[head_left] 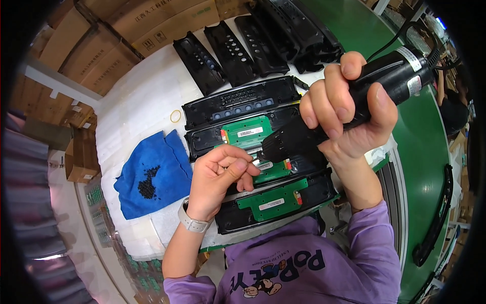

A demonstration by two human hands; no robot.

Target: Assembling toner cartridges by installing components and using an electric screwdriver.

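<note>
My right hand (344, 109) is wrapped round a thick black electric screwdriver (392, 73), its nose slanting down to the left. At the tip of the tool my left hand (223, 172) has its fingers curled in a pinch; whatever they hold is too small to name. Beneath both hands lie long black plastic housings with green circuit boards. The nearest board (276, 203) sits in a housing by my body, and another board (248, 130) shows beyond my left fingers. A middle board is partly covered by hand and tool.
To the left, a blue cloth (134, 169) carries a heap of small black screws (148, 187). A yellowish ring (175, 116) lies on the white table cover (136, 111). Several black housings (233, 53) line the far side. Cardboard boxes (152, 23) stand behind; a green surface (422, 152) runs along the right.
</note>
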